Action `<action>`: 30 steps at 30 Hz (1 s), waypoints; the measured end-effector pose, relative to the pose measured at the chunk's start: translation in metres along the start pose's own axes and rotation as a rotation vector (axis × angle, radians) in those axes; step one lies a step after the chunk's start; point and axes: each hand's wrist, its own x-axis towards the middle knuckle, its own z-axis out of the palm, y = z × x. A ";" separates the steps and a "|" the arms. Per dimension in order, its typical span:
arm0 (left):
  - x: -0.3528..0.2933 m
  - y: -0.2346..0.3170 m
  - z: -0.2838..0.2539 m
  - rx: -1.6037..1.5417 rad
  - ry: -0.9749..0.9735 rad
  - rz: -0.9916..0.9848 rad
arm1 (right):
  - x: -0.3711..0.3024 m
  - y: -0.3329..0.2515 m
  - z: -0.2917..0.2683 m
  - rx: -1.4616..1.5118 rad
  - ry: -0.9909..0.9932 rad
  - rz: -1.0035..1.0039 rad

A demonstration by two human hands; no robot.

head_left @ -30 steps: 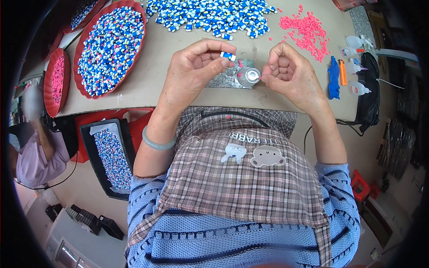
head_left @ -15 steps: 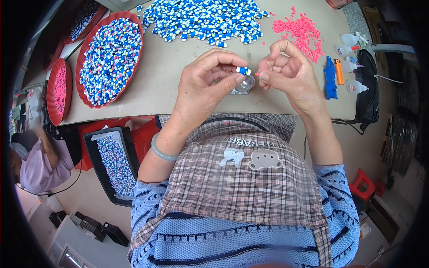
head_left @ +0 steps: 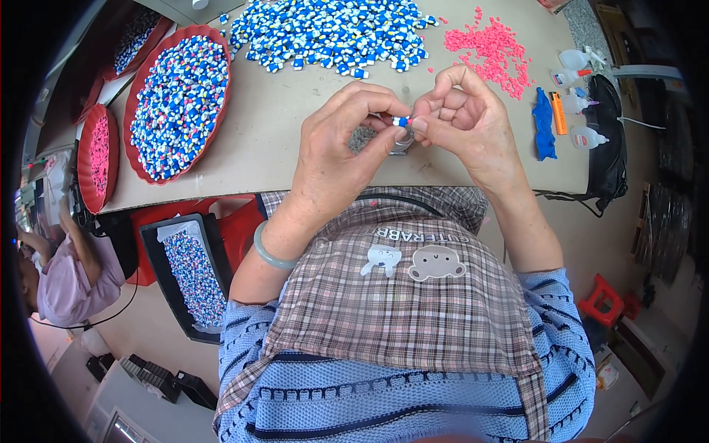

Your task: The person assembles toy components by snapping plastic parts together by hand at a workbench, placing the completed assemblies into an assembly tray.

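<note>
Between the thumb and fingertips of my left hand (head_left: pixel 331 151) is a small blue-and-white piece (head_left: pixel 400 121). My right hand (head_left: pixel 473 129) meets it from the right, thumb and forefinger pinched on a tiny pink piece that is mostly hidden and seems to touch the blue-and-white one. Just below the fingertips stands a small clear container (head_left: pixel 402 143), partly covered by my hands. A grey speckled thing (head_left: pixel 361 139) shows in the gap of my left hand; its kind is unclear. Beyond lie a heap of blue-and-white pieces (head_left: pixel 332 33) and scattered pink pieces (head_left: pixel 491 52).
Left on the table stand a large red scalloped tray (head_left: pixel 130 140) of blue-and-white pieces and a smaller red tray (head_left: pixel 83 159) of pink bits. Small squeeze bottles (head_left: pixel 588 138), an orange lighter-like stick (head_left: pixel 559 114) and a blue packet (head_left: pixel 544 125) lie right. A black bin (head_left: pixel 159 273) sits below.
My right hand has moved left, closing the gap, so the pink piece now reaches the blue-and-white piece. My left hand has barely shifted.
</note>
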 end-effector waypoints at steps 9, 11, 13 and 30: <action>0.002 0.001 0.000 0.258 0.038 0.264 | -0.001 0.003 0.007 -0.075 0.095 -0.049; 0.003 0.000 0.001 0.261 0.039 0.267 | -0.001 0.005 0.008 -0.076 0.107 -0.050; 0.004 0.000 0.001 0.264 0.039 0.274 | -0.001 0.009 0.008 -0.124 0.136 -0.113; -0.022 -0.022 -0.113 0.220 0.488 -0.040 | 0.025 0.030 -0.066 -0.742 0.263 -0.111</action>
